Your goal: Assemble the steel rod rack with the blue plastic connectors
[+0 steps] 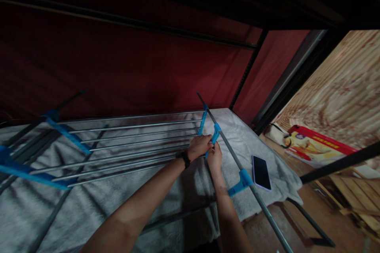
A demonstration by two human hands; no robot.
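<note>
At centre frame, the blue plastic bracket (pixel 215 133) sits on a grey side rod (pixel 237 162) running upper left to lower right. Our left hand (pixel 199 146) and right hand (pixel 215 157) both close on it; a phone (pixel 261 172) lies right, on the bed's blanket (pixel 89 205).

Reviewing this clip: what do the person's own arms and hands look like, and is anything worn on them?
Both forearms are bare, no sleeves showing. The left hand has a dark band, like a watch, at its wrist. The right hand is bare, with no glove or ring discernible.
</note>
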